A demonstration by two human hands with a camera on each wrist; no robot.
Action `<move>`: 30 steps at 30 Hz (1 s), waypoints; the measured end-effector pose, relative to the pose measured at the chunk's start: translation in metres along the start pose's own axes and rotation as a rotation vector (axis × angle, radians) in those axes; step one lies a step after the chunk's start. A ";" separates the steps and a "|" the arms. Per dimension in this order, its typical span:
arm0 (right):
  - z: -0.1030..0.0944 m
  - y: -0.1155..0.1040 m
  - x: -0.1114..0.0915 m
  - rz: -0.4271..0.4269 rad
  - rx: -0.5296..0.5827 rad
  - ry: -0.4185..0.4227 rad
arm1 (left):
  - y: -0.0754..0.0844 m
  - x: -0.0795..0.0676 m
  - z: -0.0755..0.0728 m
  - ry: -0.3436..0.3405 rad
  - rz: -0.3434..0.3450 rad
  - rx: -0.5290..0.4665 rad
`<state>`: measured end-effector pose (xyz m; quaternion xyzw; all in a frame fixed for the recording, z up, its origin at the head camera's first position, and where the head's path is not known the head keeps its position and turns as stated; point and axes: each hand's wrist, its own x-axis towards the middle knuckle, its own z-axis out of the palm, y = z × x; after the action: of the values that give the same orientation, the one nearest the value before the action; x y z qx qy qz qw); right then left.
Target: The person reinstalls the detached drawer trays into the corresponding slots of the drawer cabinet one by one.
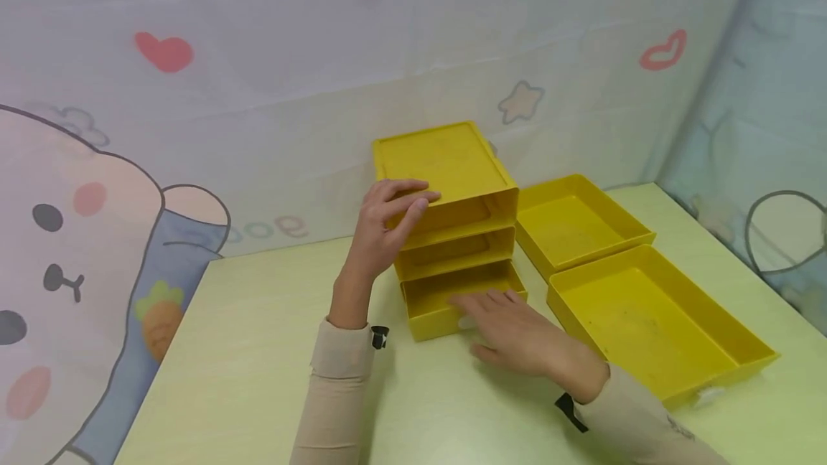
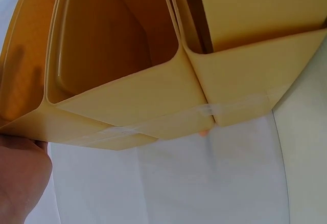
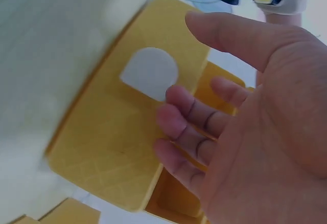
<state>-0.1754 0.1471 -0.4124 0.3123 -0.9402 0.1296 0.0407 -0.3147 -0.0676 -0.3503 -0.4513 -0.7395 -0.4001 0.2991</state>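
A yellow drawer cabinet (image 1: pixel 446 160) with three stacked compartments stands against the back wall. My left hand (image 1: pixel 390 217) rests on its top at the front left corner, fingers fairly straight across the edge. The upper two compartments have no drawer in them. In the lowest one sits a yellow drawer (image 1: pixel 439 325), pulled out a little at the front. At that drawer's front is my right hand (image 1: pixel 517 329), its fingers loosely bent and holding nothing. The right wrist view has the fingertips close by the white tab handle (image 3: pixel 152 70) on the drawer front.
Two yellow drawers lie on the table to the right of the cabinet: a rear one (image 1: pixel 568 228) and a front one (image 1: pixel 633 321) with a whitish handle. A cloth wall (image 1: pixel 291 113) with cartoon prints rises behind the table. Clear tape (image 2: pixel 168 124) runs along the cabinet's side.
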 end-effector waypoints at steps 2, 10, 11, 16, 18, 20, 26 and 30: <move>-0.003 -0.001 -0.002 -0.005 0.003 0.000 | 0.000 0.000 0.001 -0.006 0.003 0.001; -0.014 -0.004 -0.007 -0.024 0.015 -0.046 | 0.001 0.000 0.001 -0.017 -0.016 0.000; -0.014 -0.005 -0.008 -0.025 0.013 -0.055 | 0.001 0.001 0.000 -0.018 -0.016 0.002; -0.015 -0.005 -0.008 -0.044 0.012 -0.070 | 0.002 0.001 -0.002 -0.012 -0.016 0.002; -0.015 -0.005 -0.007 -0.047 0.020 -0.073 | 0.002 0.001 -0.002 -0.012 -0.014 -0.001; -0.014 -0.005 -0.007 -0.042 0.029 -0.080 | 0.002 0.001 -0.002 -0.013 -0.011 -0.002; -0.014 -0.004 -0.008 -0.053 0.028 -0.106 | 0.001 0.000 -0.002 -0.016 -0.014 -0.008; -0.013 -0.001 -0.008 -0.064 0.036 -0.114 | 0.001 0.001 -0.003 -0.012 -0.011 -0.017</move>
<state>-0.1687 0.1545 -0.4005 0.3500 -0.9280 0.1271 -0.0142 -0.3136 -0.0691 -0.3481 -0.4523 -0.7403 -0.4051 0.2886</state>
